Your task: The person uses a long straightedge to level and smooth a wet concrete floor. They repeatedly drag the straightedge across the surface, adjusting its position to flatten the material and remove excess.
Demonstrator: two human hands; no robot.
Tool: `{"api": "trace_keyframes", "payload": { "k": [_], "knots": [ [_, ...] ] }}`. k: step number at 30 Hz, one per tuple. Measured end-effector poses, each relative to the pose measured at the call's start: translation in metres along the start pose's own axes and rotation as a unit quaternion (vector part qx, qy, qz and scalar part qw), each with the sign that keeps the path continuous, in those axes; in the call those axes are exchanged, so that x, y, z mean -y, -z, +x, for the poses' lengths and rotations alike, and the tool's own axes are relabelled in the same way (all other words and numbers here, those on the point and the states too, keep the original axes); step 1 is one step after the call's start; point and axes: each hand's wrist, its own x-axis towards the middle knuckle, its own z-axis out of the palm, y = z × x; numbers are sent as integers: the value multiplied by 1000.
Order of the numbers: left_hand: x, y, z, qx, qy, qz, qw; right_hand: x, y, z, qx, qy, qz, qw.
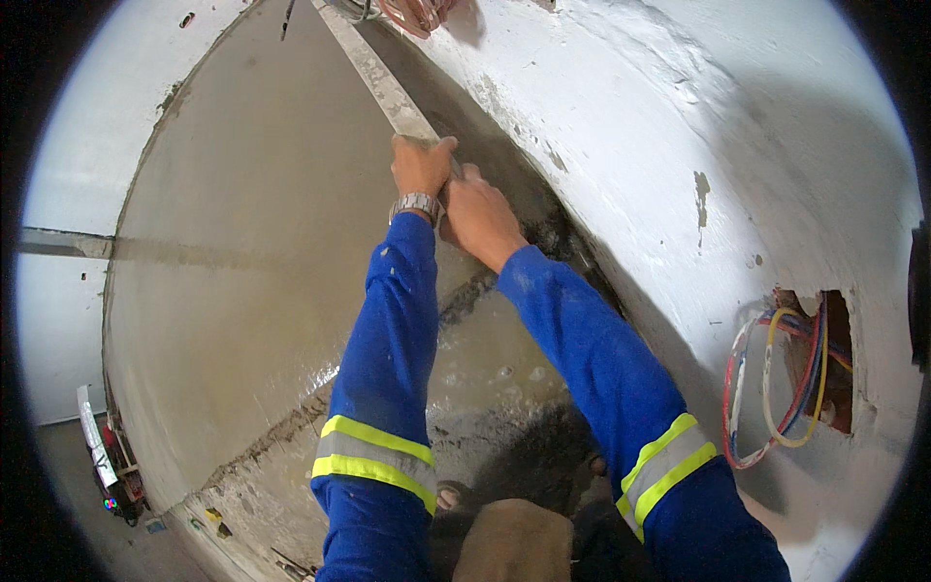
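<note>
My left hand [420,170], with a metal wristwatch [415,206], is closed on a long, flat straightedge [373,76] spattered with pale mortar. My right hand [477,215] is closed on the same bar just below and to the right of it, its fingertips partly hidden. The straightedge runs away from me toward the top over a wet grey cement surface [242,194], along a darker strip beside the white wall. Both forearms are in blue sleeves with reflective bands.
The white wall [659,116] fills the right, with a cutout [834,388] holding looped red, blue, yellow and white wires [781,427]. Coiled wires [412,12] lie at the top. At far left are a pale wall [68,155] and some items [121,485] on the floor.
</note>
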Motion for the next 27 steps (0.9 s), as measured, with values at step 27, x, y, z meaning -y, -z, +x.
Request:
{"api": "trace_keyframes", "payload": {
  "k": [27],
  "knots": [
    [-16,2,-21,31,-22,23,999,-3,25,-22,-16,-4,-31,999]
  ]
}}
